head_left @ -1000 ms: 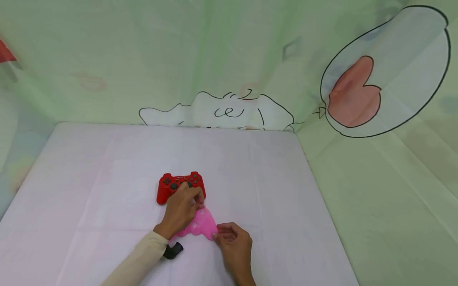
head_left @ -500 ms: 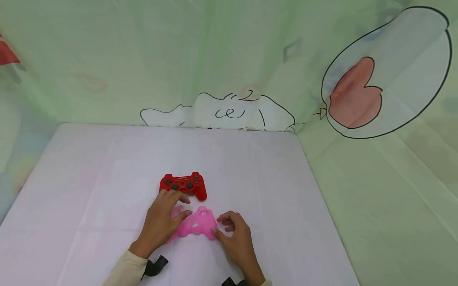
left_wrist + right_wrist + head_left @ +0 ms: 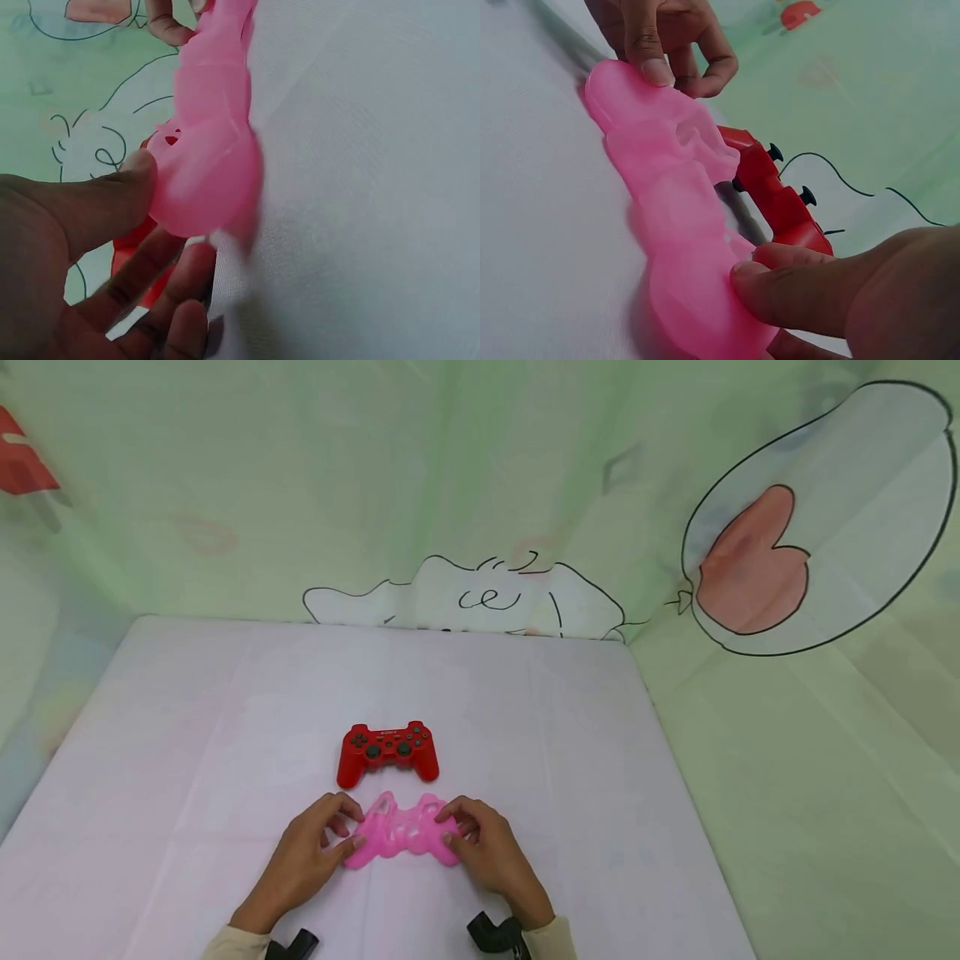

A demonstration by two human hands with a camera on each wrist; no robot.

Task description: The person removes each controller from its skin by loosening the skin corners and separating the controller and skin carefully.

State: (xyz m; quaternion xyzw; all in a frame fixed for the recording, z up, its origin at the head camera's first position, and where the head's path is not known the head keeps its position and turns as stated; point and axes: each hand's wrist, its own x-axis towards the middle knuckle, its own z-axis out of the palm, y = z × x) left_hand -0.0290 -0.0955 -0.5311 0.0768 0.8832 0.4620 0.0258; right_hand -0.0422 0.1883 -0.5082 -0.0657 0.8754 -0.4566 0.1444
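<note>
A soft pink game-controller cover (image 3: pixel 402 833), with cut-out holes, is in front of me in the head view. My left hand (image 3: pixel 302 853) pinches its left grip end; in the left wrist view the thumb (image 3: pixel 139 169) lies against the cover with fingers underneath. At the other end, my right hand (image 3: pixel 491 853) pinches the right grip, its thumb (image 3: pixel 754 281) on the surface in the right wrist view. Just beyond the cover lies a red game controller (image 3: pixel 387 739), face up with dark sticks and touched by neither hand.
White cloth covers the table (image 3: pixel 247 718). A green printed curtain (image 3: pixel 337 468) rises behind it and along the right side. Black camera mounts (image 3: pixel 495 933) sit at both wrists.
My left hand has drawn back from near the controller to the cover's left end, uncovering both objects. The right hand's fingers have closed onto the right end. The head view has shifted slightly.
</note>
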